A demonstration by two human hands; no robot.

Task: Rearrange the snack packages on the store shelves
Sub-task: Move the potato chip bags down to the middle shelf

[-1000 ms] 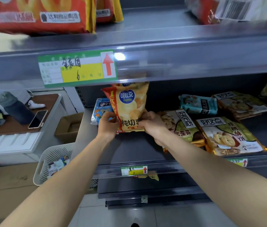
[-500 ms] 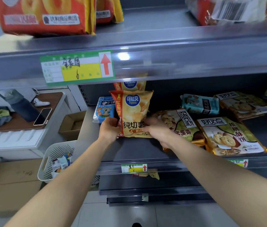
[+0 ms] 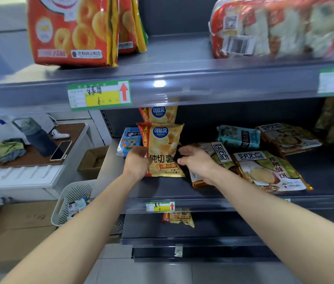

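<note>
A yellow chip bag (image 3: 163, 149) with a red left stripe stands upright on the middle shelf (image 3: 162, 187). My left hand (image 3: 136, 162) grips its left edge. My right hand (image 3: 196, 162) hovers just right of the bag with fingers loosely curled, a dark gap between them and the bag. A second identical chip bag (image 3: 160, 114) stands behind the first, its top hidden by the upper shelf edge. A blue biscuit pack (image 3: 130, 140) lies to the left.
Green cookie packs (image 3: 264, 171) and a teal pack (image 3: 239, 137) lie flat to the right. An orange ring-snack bag (image 3: 69, 31) and a red-white bag (image 3: 274, 29) sit on the upper shelf. A white basket (image 3: 69, 201), a cardboard box (image 3: 94, 160) and a table (image 3: 28, 158) stand left.
The chip bag has been set upright and slightly forward of the one behind. My right hand has come off its right edge; my left hand keeps its hold.
</note>
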